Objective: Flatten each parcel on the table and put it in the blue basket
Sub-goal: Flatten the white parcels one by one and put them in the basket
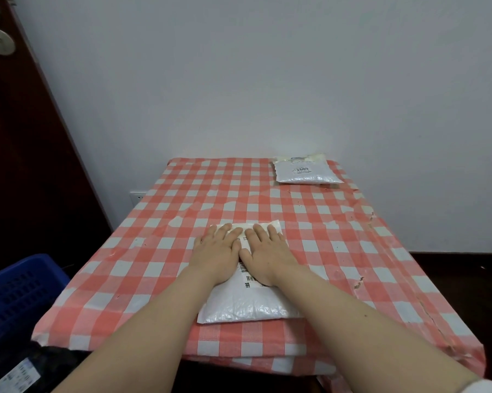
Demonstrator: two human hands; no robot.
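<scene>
Near the front edge of the checked-cloth table (352,236), I am pressing my left hand (218,248) and right hand (264,251), fingers straight, flat onto the white crinkled plastic parcel (247,304), while a second white plastic parcel (305,173) is waiting at the far right corner, neither yet in the blue plastic basket (18,293).

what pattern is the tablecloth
Red-and-white checks on the tablecloth, seen in the head view.
</scene>
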